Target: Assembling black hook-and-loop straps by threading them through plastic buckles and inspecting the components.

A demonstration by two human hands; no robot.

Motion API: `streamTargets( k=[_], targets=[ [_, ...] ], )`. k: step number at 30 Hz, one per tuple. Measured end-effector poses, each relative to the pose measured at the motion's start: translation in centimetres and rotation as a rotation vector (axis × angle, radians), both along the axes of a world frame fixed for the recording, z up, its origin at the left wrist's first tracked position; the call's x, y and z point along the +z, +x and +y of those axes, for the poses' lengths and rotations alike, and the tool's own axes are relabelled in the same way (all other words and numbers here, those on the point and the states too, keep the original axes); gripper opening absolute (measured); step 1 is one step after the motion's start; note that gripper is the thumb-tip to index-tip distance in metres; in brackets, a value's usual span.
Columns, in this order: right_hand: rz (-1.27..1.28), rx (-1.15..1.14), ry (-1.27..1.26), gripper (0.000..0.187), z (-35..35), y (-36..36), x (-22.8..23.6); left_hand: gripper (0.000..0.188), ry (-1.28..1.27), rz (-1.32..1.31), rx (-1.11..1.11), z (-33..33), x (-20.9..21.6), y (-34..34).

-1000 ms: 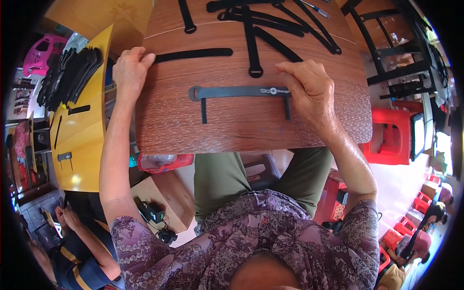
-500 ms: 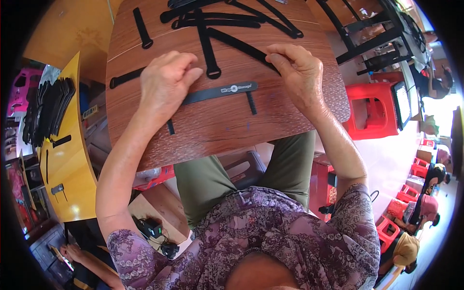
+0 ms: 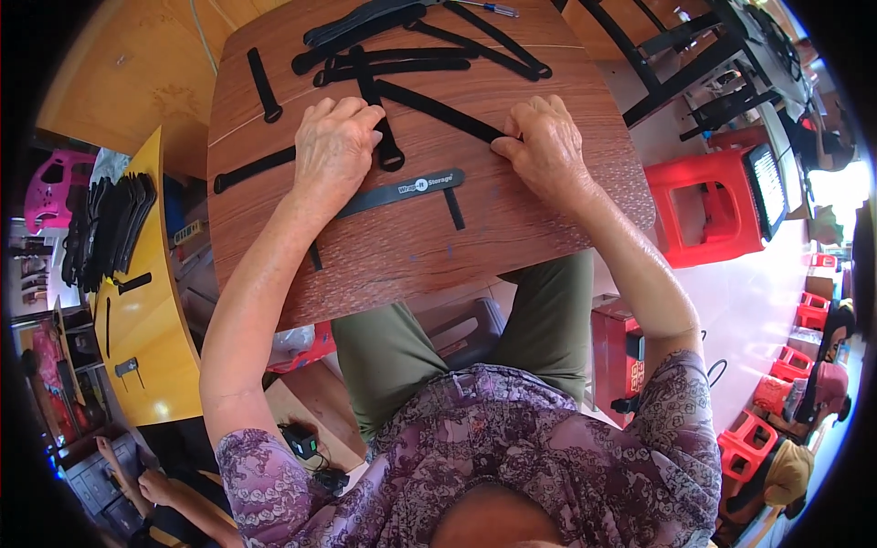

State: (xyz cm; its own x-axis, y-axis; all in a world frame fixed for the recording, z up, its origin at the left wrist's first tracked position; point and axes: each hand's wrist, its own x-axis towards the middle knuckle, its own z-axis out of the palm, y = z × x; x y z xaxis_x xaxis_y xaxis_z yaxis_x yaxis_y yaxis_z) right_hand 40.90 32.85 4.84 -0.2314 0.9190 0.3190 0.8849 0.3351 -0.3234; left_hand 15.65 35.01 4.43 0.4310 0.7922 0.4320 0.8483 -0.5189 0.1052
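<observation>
Head view: Black strap pinched at its near end in my right hand [image 3: 546, 142], my left hand [image 3: 333, 151] bent low over the same table [image 3: 530, 219].

The slanting black strap [image 3: 434, 108] lies on the wood grain, running up and left from my right thumb and finger to a spot beside the upright strap [image 3: 389, 148], whose looped end points toward me. My left fingers are curled together at that upright strap's edge; whether they grip anything, I cannot tell. My left hand hides one end of a side-lying black strap [image 3: 258, 168] and of the grey band [image 3: 402, 191] with pale print, beside which a short black strip [image 3: 455, 210] points my way. More black straps [image 3: 402, 66] lie crossed beyond.
</observation>
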Motion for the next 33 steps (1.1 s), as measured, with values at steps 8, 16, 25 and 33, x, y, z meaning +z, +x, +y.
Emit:
streamTargets(
  k=[8,16,25,33],
  targets=[
    [0.498,-0.049,-0.488,0.018,2.4,1.8,0.4,0.024,0.001,0.021,-0.037,0.6,-0.3,0.1],
    [1.319,-0.086,-0.872,0.009,5.0,4.2,2.6,0.022,-0.057,0.055,-0.036,0.6,-0.1,0.2],
    [1.434,-0.095,-0.923,0.016,7.1,5.4,3.6,0.021,-0.071,0.087,-0.046,0.7,-0.7,-0.1],
    [1.335,-0.131,-0.756,0.015,9.4,4.9,5.2,0.032,-0.068,0.256,0.014,1.0,-0.8,0.0]
  ],
)
